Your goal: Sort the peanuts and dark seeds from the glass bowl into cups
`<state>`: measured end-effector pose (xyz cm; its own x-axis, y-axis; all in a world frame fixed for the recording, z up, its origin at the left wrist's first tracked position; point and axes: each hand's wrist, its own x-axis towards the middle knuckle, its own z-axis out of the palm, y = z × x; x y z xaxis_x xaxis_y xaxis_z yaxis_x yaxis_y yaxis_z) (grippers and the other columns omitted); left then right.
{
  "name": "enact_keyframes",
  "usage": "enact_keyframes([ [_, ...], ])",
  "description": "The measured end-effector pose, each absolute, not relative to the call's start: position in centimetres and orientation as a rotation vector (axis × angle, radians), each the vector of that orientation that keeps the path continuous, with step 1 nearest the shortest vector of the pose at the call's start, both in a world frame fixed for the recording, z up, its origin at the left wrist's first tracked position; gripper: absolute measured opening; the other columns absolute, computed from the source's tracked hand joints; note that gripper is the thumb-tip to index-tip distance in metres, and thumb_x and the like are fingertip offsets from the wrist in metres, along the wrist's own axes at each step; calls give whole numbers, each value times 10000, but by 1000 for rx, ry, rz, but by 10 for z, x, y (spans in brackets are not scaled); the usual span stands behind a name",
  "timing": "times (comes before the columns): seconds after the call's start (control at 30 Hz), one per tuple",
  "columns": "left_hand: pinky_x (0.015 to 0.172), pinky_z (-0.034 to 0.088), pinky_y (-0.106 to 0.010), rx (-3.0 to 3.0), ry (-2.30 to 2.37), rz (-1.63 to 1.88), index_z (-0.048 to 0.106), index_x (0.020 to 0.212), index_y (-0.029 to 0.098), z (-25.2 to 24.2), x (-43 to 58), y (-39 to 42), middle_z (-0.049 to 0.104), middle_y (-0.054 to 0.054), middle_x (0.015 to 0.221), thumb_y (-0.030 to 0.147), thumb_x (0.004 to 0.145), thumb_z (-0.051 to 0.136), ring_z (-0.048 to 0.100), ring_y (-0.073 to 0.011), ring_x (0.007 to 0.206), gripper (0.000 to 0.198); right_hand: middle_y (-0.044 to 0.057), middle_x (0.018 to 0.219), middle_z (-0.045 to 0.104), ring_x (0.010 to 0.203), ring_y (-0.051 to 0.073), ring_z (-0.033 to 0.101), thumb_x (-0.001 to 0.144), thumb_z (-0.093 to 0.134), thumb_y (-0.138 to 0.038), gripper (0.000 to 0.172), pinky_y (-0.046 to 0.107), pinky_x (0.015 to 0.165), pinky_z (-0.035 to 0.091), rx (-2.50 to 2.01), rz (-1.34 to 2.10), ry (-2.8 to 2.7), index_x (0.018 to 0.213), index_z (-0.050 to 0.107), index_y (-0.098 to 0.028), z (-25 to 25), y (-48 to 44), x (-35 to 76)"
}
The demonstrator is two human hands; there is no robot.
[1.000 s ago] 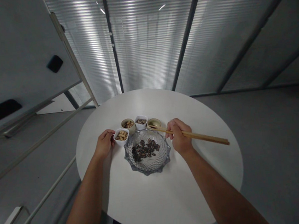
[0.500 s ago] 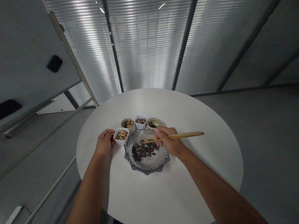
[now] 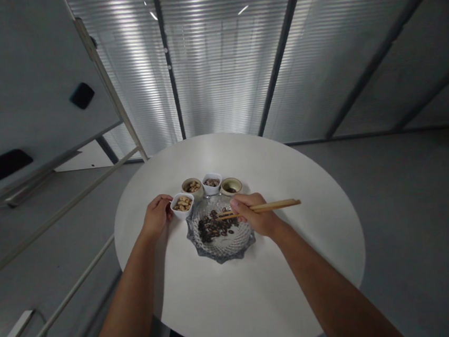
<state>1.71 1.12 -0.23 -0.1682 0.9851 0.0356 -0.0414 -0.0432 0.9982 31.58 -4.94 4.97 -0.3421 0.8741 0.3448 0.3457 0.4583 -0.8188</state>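
A round white worktop (image 3: 260, 292) is seen on a grey floor, backed by pale slatted blinds (image 3: 217, 58), with a whiteboard (image 3: 21, 77) at the left; a cut-glass dish (image 3: 222, 251) of dark seeds (image 3: 210, 229) is set near the middle; the right hand (image 3: 253, 217) is closed in a pinch on a pair of chopsticks (image 3: 278, 204), whose tips are lowered over the seeds; the left hand (image 3: 155, 217) is curled against a white cup (image 3: 182, 204) of pale nuts, which touches the dish's far-left rim; three small bowls (image 3: 212, 182) are ranged beside it.
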Motion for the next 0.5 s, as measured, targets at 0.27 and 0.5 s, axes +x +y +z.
enact_keyframes([
  [0.27, 392, 311, -225, 1092, 1255, 1386, 658, 785, 169, -3, 18, 12, 552, 23, 536, 339, 724, 661, 438, -104, 410, 180, -3, 570, 537, 549, 135, 501, 1024, 443, -443, 453, 273, 524, 345, -1060, 718, -1977, 637, 491, -212, 55, -51, 312],
  [0.5, 386, 308, -225, 1092, 1256, 1383, 657, 778, 168, -4, 18, 13, 535, 29, 527, 351, 718, 668, 434, -103, 406, 193, 4, 596, 556, 572, 139, 513, 1016, 463, -424, 430, 274, 536, 336, -1069, 666, -2036, 647, 507, -208, 58, -52, 312],
])
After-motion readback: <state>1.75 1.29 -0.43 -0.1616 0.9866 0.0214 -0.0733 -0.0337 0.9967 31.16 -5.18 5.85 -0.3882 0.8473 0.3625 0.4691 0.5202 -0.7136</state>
